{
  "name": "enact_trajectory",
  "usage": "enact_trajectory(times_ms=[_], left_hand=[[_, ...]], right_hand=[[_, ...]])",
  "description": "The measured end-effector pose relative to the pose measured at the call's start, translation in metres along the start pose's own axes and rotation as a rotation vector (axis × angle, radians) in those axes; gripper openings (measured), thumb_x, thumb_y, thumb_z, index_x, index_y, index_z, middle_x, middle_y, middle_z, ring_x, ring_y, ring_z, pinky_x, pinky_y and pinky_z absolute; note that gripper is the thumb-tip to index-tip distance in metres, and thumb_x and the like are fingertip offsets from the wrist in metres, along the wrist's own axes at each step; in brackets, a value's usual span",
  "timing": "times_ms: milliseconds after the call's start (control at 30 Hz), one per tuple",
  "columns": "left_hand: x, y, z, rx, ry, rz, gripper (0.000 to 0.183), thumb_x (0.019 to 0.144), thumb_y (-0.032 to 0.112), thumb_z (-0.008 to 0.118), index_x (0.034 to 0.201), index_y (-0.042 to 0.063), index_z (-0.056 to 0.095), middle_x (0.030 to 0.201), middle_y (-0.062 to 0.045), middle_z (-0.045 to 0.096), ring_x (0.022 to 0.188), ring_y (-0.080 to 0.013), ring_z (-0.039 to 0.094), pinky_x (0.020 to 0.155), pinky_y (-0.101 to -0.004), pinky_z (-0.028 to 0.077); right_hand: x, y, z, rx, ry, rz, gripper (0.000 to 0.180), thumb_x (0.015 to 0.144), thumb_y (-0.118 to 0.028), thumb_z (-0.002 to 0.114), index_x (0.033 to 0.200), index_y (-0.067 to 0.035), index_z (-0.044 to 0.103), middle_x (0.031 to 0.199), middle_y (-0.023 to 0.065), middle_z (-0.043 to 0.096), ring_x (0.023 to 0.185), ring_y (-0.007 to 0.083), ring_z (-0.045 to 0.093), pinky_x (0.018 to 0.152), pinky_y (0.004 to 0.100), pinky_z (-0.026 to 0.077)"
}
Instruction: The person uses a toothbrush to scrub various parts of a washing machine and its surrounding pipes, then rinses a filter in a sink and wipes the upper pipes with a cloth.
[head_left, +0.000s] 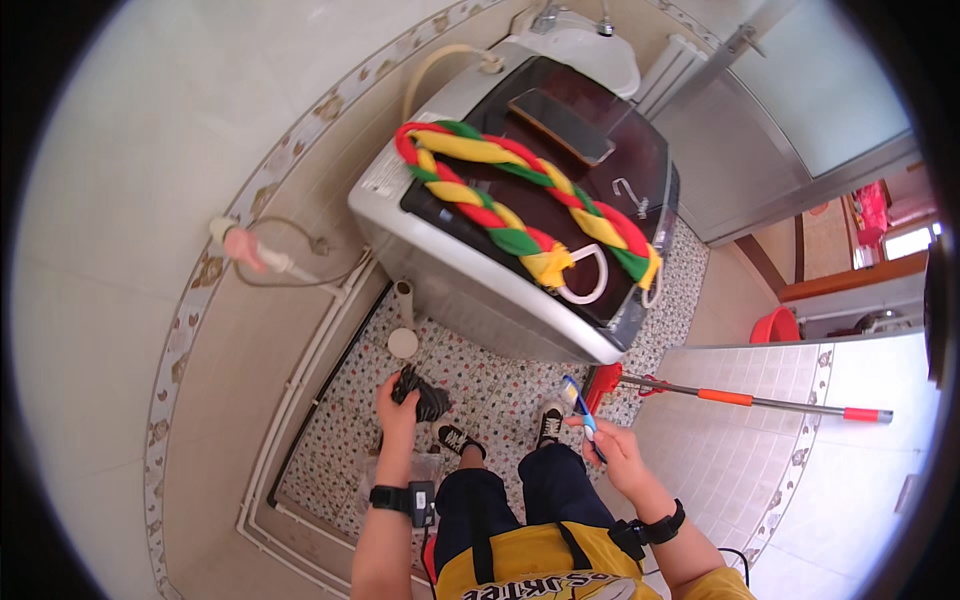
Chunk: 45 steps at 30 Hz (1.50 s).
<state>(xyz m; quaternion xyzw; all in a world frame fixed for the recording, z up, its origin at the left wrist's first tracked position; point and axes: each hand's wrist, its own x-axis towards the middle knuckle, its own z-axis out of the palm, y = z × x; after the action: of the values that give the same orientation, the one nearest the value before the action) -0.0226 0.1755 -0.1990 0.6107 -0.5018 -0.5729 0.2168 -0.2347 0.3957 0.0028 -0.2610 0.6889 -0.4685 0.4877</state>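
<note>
My left hand (396, 409) grips a dark, crumpled bundle (424, 396), perhaps a black plastic bag, above the speckled floor. In my right hand (621, 451) is a blue and white toothbrush (587, 421), its bristle head pointing up and away from me. In front of both hands stands a top-loading washing machine (480, 300) with a dark lid. Across that lid lies a braided red, yellow and green cloth strap (517, 154) with white ring handles. Farther back on it rest a dark smartphone (562, 126) and a small clear hook (630, 196).
A mop or squeegee with a red head (604, 384) extends to the right from beside the machine. White pipes (289, 405) run along the left wall. A short upright pipe (405, 300) and a white round lid (403, 343) are near the machine's corner. Behind is a washbasin (592, 56).
</note>
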Motion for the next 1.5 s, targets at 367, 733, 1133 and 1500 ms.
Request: enact_trajectory(times_ms=[367,733,1133,1500], left_hand=[[-0.079,0.101,0.031,0.16,-0.118,0.06,0.042,0.071,-0.003,0.065,0.112,0.0,0.057,0.109,-0.01,0.056,0.1,-0.0214,0.057,0.086,-0.0323,0.045],[-0.204,0.19,0.226,0.263,-0.591,0.266,0.041,0.066,-0.005,0.068,0.106,0.0,0.059,0.107,-0.008,0.055,0.101,-0.0204,0.054,0.089,-0.0294,0.041],[-0.199,0.276,0.494,0.109,-0.669,0.533,0.041,0.069,-0.002,0.067,0.109,0.001,0.06,0.104,-0.009,0.056,0.097,-0.021,0.056,0.085,-0.0294,0.044],[-0.105,0.349,0.634,0.03,-0.63,0.533,0.04,0.076,-0.002,0.066,0.114,0.001,0.057,0.112,-0.006,0.054,0.099,-0.0166,0.054,0.081,-0.0281,0.045]], right_hand=[[-0.026,-0.021,-0.14,0.266,0.112,-0.09,0.033,0.098,-0.018,0.034,0.116,0.0,0.054,0.059,-0.0014,0.045,0.05,0.0059,0.04,0.047,0.0195,0.034],[-0.057,0.001,-0.335,0.388,0.201,-0.173,0.035,0.099,-0.024,0.034,0.116,0.0,0.054,0.058,-0.0017,0.043,0.048,0.0056,0.037,0.045,0.0195,0.032],[-0.096,0.033,-0.446,0.397,0.54,-0.076,0.034,0.099,-0.023,0.035,0.119,-0.003,0.053,0.057,-0.0009,0.044,0.048,0.0058,0.038,0.045,0.0202,0.033],[0.01,0.009,-0.534,0.345,0.67,-0.022,0.03,0.095,-0.013,0.042,0.12,-0.003,0.055,0.07,-0.0017,0.048,0.051,0.0045,0.044,0.041,0.0188,0.036]])
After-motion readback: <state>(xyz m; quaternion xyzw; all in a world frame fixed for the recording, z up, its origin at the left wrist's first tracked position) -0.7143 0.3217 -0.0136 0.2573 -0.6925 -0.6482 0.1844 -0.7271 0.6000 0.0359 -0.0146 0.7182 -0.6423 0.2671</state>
